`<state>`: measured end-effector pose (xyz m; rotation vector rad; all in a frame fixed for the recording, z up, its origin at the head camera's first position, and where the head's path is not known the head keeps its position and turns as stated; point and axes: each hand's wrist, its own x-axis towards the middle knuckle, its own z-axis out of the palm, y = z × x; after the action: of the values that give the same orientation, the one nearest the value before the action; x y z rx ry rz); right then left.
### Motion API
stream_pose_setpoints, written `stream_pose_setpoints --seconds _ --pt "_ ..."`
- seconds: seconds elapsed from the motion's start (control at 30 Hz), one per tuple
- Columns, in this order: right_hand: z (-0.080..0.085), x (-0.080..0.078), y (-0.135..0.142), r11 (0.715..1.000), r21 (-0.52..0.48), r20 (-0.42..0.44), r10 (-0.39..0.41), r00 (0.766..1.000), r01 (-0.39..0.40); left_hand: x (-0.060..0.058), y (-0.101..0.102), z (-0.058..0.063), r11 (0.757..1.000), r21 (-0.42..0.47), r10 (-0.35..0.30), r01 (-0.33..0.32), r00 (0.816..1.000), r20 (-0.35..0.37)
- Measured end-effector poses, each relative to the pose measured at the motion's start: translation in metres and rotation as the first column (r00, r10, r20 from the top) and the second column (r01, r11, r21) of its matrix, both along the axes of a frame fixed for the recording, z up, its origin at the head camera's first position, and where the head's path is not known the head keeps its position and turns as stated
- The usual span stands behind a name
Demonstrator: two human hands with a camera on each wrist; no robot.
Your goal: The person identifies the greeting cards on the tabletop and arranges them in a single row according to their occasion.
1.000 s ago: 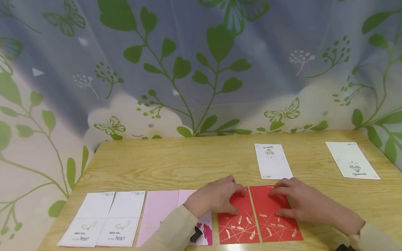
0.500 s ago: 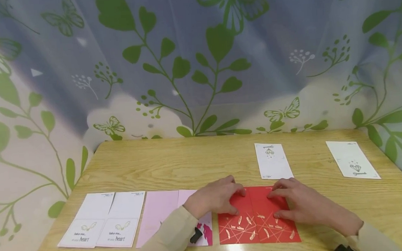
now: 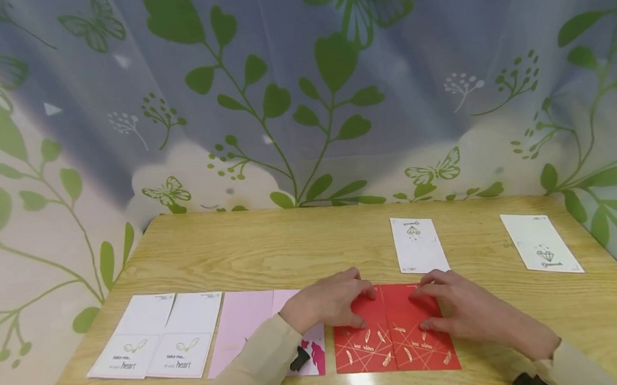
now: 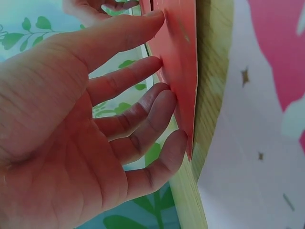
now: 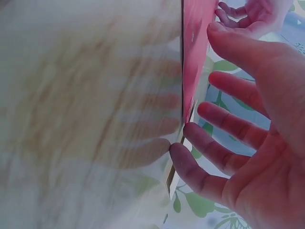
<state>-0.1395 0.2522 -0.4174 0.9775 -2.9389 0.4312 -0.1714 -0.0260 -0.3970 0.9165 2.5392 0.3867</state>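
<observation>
One red card under the spread right hand has been slid to a second card under the spread left hand, seemingly paired.

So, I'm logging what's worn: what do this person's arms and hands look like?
Plain, pale beige cloth sleeves, each with a small black fitting near its end, too unclear to identify. The left hand and right hand show no gloves or rings.

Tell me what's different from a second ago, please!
The right red card slid left under the right grip, almost closing the gap beside the left red card. Nothing was grabbed or let go. That card, the left grip, pink cards and white cards stayed put.
</observation>
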Motion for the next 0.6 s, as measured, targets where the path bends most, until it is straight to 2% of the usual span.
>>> stream_pose_setpoints --seconds 0.17,0.6 --pt "0.0022 0.0000 0.0015 0.999 -0.038 -0.010 -0.018 1.000 0.018 -0.0002 -0.0004 0.0014 1.000 0.004 0.002 -0.002 1.000 -0.001" --pt "-0.0035 0.0007 0.0021 1.000 0.003 0.015 -0.006 1.000 0.006 0.0003 0.0001 -0.0002 1.000 -0.006 0.004 -0.004 1.000 -0.012"
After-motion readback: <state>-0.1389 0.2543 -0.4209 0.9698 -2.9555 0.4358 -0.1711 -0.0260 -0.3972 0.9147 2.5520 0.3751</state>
